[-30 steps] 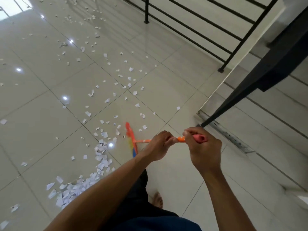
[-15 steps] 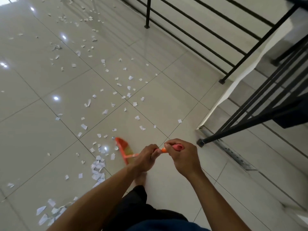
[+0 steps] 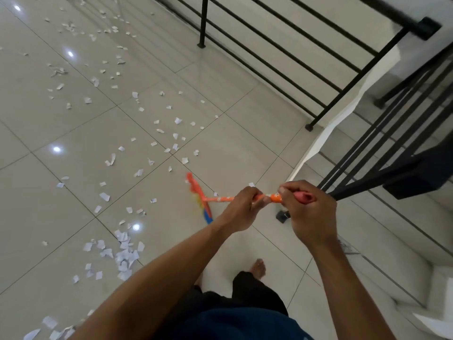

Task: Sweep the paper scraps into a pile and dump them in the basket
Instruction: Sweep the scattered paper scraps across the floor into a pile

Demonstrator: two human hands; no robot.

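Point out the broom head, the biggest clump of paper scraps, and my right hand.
broom head (image 3: 194,186): head view, orange upper part.
clump of paper scraps (image 3: 124,253): head view, middle of cluster.
right hand (image 3: 310,213): head view, back of hand.

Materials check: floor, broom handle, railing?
Floor: likely glazed ceramic or porcelain tile; glossy, mirrors ceiling lights, grout lines show.
Broom handle: probably plastic or plastic-sleeved; smooth, bright orange, printed.
Railing: apparently painted metal; thin, straight black bars.

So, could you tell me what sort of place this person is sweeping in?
Probably an indoor stair landing, likely in a home: a glossy tiled floor, a black metal railing along its edge, and steps dropping away on the right.
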